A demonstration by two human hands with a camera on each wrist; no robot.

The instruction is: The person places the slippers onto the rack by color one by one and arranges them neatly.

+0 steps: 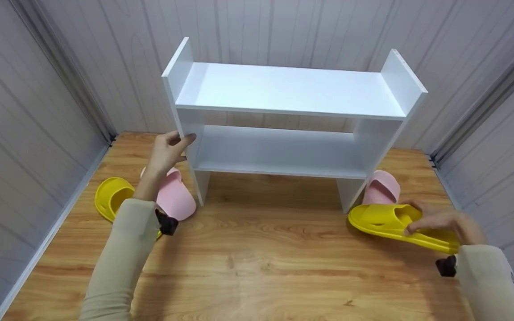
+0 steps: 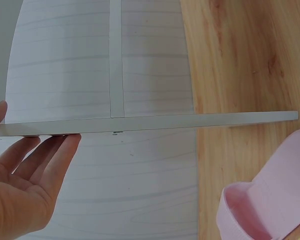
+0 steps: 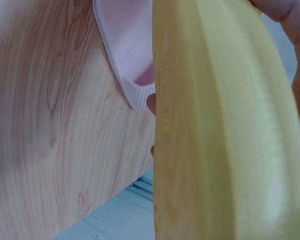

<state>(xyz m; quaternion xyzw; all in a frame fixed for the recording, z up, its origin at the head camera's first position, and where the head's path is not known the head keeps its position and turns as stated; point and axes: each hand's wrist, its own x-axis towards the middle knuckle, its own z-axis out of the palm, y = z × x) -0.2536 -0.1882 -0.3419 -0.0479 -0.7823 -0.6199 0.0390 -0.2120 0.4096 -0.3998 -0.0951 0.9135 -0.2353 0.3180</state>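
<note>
My left hand grips the left side panel of a white two-tier shelf. In the left wrist view, the thumb and fingers lie on opposite faces of that panel. Over at the right, my right hand holds a yellow slipper, its toe toward the shelf's right foot. The sole side of this slipper fills much of the right wrist view. Just behind it is a pink slipper, partly covered.
Beside the shelf's left foot lies another pink slipper. A second yellow slipper is left of it, partly hidden by my forearm. The wood-grain floor meets pale panelled walls at the left, back and right.
</note>
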